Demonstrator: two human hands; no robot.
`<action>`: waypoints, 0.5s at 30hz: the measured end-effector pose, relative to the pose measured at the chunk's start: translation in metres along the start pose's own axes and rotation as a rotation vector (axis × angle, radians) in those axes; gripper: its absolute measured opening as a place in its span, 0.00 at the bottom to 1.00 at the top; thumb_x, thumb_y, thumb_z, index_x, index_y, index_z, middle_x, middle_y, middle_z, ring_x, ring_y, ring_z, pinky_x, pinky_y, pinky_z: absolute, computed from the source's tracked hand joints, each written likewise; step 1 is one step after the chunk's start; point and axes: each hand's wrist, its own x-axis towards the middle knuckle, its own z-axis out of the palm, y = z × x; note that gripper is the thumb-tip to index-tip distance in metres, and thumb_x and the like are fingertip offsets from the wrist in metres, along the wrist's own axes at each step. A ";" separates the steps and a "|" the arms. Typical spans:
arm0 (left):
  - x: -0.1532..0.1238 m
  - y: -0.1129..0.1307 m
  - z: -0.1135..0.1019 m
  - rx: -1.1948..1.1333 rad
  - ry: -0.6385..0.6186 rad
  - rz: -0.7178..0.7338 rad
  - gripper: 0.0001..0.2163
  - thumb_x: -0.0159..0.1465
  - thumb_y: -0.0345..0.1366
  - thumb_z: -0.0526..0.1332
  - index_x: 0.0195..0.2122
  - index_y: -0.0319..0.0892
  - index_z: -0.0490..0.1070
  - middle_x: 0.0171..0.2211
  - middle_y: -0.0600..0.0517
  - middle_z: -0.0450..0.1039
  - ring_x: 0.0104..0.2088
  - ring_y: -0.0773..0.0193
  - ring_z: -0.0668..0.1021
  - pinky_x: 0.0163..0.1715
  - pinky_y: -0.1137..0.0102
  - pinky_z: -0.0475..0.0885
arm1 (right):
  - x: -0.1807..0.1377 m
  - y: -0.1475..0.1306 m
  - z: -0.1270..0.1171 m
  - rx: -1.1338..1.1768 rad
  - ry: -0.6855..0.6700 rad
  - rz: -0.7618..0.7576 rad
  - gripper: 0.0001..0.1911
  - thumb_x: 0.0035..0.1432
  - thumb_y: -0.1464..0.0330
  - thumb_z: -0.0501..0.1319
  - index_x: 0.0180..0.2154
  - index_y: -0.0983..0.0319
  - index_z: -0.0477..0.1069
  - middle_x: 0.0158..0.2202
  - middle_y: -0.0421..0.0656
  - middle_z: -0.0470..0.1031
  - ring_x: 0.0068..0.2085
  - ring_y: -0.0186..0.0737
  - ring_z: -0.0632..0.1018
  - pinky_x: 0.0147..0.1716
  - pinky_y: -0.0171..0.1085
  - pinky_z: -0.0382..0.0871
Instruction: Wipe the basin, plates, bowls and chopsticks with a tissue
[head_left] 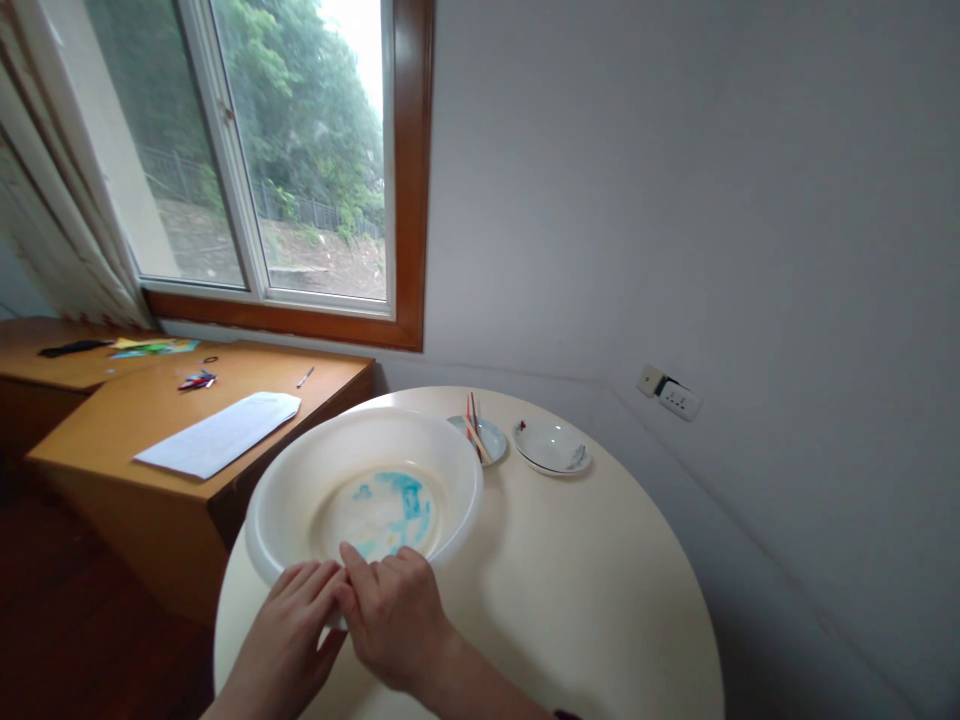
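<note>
A large white plastic basin (281,480) with a blue print on its bottom stands on the round cream table (600,580). Both hands meet at its near rim. My left hand (289,625) is closed there, its fingers curled over the edge. Pressed against it, my right hand (397,610) is also closed, with the index finger pointing into the basin. The hands cover the rim between them, so part of the grip is hidden. Beyond the basin's right side, a small plate (495,440) bears chopsticks (475,432). Shallow white bowls (551,448), apparently stacked, sit to its right.
Left of the table is a wooden desk (255,370) with white paper (221,435), a pen (305,377) and small coloured items (199,380). A window (315,200) rises behind the desk. Wall sockets (679,400) are at the right.
</note>
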 end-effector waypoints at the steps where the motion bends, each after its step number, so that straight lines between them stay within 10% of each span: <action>1: 0.000 -0.001 -0.001 0.003 -0.008 0.000 0.13 0.51 0.23 0.53 0.35 0.43 0.67 0.35 0.50 0.73 0.36 0.60 0.73 0.41 0.64 0.66 | 0.000 0.000 0.000 -0.001 0.002 -0.003 0.18 0.63 0.66 0.46 0.50 0.68 0.62 0.24 0.43 0.75 0.23 0.40 0.75 0.27 0.40 0.64; 15: 0.005 -0.009 -0.004 0.056 -0.041 0.034 0.16 0.49 0.22 0.52 0.38 0.43 0.68 0.33 0.50 0.74 0.36 0.60 0.75 0.41 0.65 0.67 | -0.002 -0.001 0.001 0.002 0.018 -0.016 0.18 0.63 0.65 0.46 0.49 0.68 0.63 0.25 0.44 0.75 0.25 0.40 0.75 0.27 0.40 0.62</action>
